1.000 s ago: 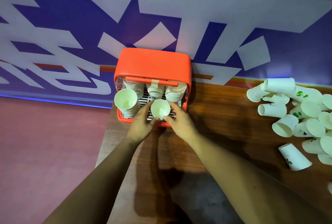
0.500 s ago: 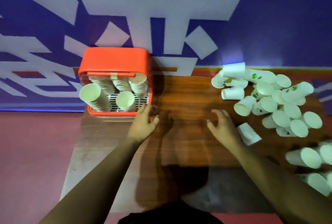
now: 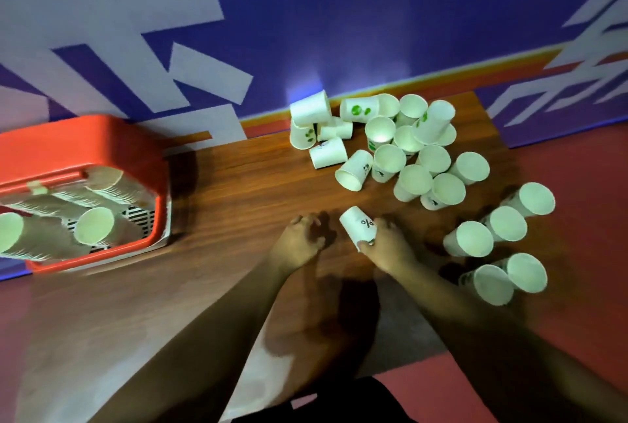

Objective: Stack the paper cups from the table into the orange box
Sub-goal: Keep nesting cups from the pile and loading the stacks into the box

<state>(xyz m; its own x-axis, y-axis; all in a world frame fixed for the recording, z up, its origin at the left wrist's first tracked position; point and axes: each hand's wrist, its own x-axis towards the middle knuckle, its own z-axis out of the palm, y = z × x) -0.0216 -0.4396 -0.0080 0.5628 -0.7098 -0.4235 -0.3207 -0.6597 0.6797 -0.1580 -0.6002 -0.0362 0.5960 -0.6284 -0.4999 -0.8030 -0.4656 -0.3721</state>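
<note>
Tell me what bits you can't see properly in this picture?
Orange box: head view, its left part is cut off by the picture's edge, so the stacks inside cannot be counted.
Paper cup: the right hand grips it and covers its mouth.
Left hand: its curled fingers hide whatever lies under them.
Cup pile: front cups cover the back ones, so no sure count.

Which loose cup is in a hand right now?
The cup with the black percent mark, apart from the pile; the right hand grips it. The rest lie untouched.
</note>
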